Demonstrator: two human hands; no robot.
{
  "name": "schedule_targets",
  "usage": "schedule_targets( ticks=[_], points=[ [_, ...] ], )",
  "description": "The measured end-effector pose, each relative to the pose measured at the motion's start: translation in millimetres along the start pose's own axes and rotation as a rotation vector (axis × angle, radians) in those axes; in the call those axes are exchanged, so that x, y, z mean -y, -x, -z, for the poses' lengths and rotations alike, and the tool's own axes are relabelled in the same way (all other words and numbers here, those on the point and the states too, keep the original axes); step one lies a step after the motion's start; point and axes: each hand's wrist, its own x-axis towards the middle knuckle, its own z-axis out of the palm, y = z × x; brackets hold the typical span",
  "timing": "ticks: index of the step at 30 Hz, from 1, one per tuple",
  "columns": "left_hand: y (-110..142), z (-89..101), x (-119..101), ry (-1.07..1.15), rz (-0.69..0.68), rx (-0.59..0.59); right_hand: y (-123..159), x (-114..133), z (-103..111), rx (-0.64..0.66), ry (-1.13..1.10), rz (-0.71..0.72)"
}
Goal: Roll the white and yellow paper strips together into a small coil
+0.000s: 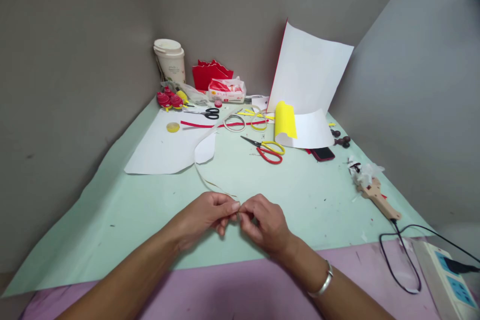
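Observation:
My left hand (210, 215) and my right hand (264, 222) meet over the pale green mat (112, 210), fingertips pinched together. Between them they pinch the near end of a thin white paper strip (210, 182). The strip runs away from my fingers toward a white sheet (165, 150) lying flat at the left. A silver bracelet (324, 282) sits on my right wrist.
Red-and-yellow scissors (268, 150) lie mid-mat; black scissors (210, 113), tape rings (234, 123), a yellow tape roll (173, 127) and red paper flowers (170, 100) lie behind. A cup (170, 62), upright white paper (309, 72), yellow roll (285, 120), phone (322, 154), glue gun (377, 197) and power strip (446, 275) stand around.

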Motion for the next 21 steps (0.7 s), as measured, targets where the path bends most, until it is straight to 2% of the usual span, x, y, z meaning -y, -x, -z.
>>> schedule_targets(
  ticks=[5, 10, 14, 17, 21],
  points=[
    [2, 2.5, -3, -0.069, 0.005, 0.028, -1, -2, 1, 0.068, -0.119, -0.047],
    [-2, -7.4, 3, 0.002, -0.040, -0.067, -2, -2, 2, 0.039, -0.161, -0.145],
    [-3, -16.4, 7, 0.075, -0.045, -0.115, -2, -1, 2, -0.003, -0.102, -0.157],
    [-1, -14.2, 5, 0.080, -0.019, -0.088, -2, -1, 2, 0.024, -0.113, -0.147],
    [2, -0.8, 1, -0.030, 0.044, 0.009, -4, -2, 5, 0.146, -0.229, -0.171]
  ],
)
